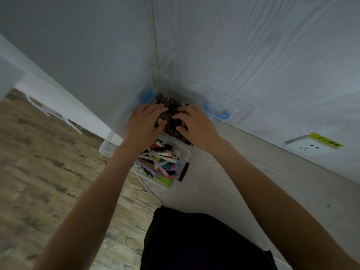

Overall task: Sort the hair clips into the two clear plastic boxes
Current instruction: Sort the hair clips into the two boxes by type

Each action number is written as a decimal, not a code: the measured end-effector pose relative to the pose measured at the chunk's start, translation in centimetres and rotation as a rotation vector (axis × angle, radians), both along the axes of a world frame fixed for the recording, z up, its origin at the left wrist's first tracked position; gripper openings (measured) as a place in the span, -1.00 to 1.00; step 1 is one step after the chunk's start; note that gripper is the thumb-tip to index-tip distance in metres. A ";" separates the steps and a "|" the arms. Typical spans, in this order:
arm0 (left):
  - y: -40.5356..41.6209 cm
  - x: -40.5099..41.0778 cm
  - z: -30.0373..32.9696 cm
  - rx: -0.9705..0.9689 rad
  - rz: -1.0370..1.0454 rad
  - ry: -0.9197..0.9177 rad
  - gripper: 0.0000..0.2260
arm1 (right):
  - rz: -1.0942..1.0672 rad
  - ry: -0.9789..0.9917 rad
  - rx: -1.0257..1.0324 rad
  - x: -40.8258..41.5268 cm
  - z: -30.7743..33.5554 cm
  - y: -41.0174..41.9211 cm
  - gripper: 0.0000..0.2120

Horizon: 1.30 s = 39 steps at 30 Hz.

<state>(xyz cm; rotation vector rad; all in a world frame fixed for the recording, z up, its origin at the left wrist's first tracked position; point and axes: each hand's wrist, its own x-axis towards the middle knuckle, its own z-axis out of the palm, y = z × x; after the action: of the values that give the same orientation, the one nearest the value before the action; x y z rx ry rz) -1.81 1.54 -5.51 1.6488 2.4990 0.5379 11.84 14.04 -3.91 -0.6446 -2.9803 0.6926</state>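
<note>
Both hands, left hand (143, 125) and right hand (193, 126), rest with fingers spread on dark hair clips (171, 114) heaped in the far clear box (228, 114) against the wall corner; coloured clips (161, 164) fill the near box (184, 162); wall socket (309, 148) at right

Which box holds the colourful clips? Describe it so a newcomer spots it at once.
Start at the corner where the two pale walls meet the floor; two clear plastic boxes sit there, one behind the other. The nearer box, closest to the person's dark-clothed lap, is the one. It is full of bright pink, green, white and red clips, while the far box under both hands holds a dark brownish pile.
</note>
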 end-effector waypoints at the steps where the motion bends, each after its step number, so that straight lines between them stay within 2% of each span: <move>1: -0.1 -0.1 -0.3 -0.015 0.011 0.009 -0.66 | 0.008 -0.010 -0.003 0.2 -0.3 -0.1 -0.70; 4: -0.1 -0.2 -1.0 -0.082 0.050 -0.019 -0.69 | 0.000 0.009 -0.049 1.6 0.0 0.5 -0.73; 7: 0.1 -0.1 -0.9 -0.068 0.081 -0.010 -0.68 | 0.058 0.052 -0.084 3.2 0.8 0.8 -0.81; 12: 0.1 2.3 -0.5 0.028 0.071 -0.025 -0.69 | 0.094 0.039 0.014 2.5 0.0 0.4 -0.83; 16: -0.1 4.0 -0.5 0.007 0.066 -0.045 -0.68 | -0.057 0.057 0.157 -0.5 -1.2 1.6 -0.78; 20: -0.5 4.0 -0.7 0.038 0.041 -0.015 -0.70 | -0.238 0.238 0.171 0.2 -0.3 2.4 -0.83; 22: -0.5 3.6 -0.9 -0.031 0.032 0.011 -0.67 | -0.127 0.191 0.089 1.3 -0.4 1.9 -0.79; 24: -0.1 3.0 -1.1 -0.130 0.058 0.025 -0.63 | 0.057 0.033 0.006 2.3 -0.8 0.9 -0.70; 26: 0.4 2.5 -1.2 -0.180 0.077 0.021 -0.61 | 0.141 -0.048 -0.048 3.2 -0.8 0.0 -0.67; 28: 0.7 2.3 -1.2 -0.190 0.075 0.008 -0.60 | 0.157 -0.026 0.023 4.3 -0.8 -0.6 -0.69; 30: 0.8 2.5 -1.1 -0.108 0.075 -0.007 -0.61 | 0.139 0.052 0.162 5.4 -1.1 -0.9 -0.65; 32: 0.8 2.9 -0.9 -0.008 0.052 -0.021 -0.62 | 0.063 0.105 0.216 6.2 -1.4 -0.9 -0.64; 34: 1.0 3.5 -0.8 -0.010 0.008 -0.014 -0.57 | 0.004 0.115 0.256 6.6 -1.5 -1.0 -0.64; 36: 1.1 4.2 -1.1 -0.102 -0.024 0.010 -0.51 | 0.015 0.028 0.276 6.7 -1.8 -1.1 -0.55; 39: 1.4 4.3 -1.7 -0.220 -0.009 -0.021 -0.55 | 0.042 -0.142 0.237 6.4 -1.8 -1.0 -0.34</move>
<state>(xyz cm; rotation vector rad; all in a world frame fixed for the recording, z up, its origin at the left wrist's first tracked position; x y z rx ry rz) 2.48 2.93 -7.21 1.5632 2.4329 0.2661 18.23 13.05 -5.76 -0.6425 -3.1438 0.2977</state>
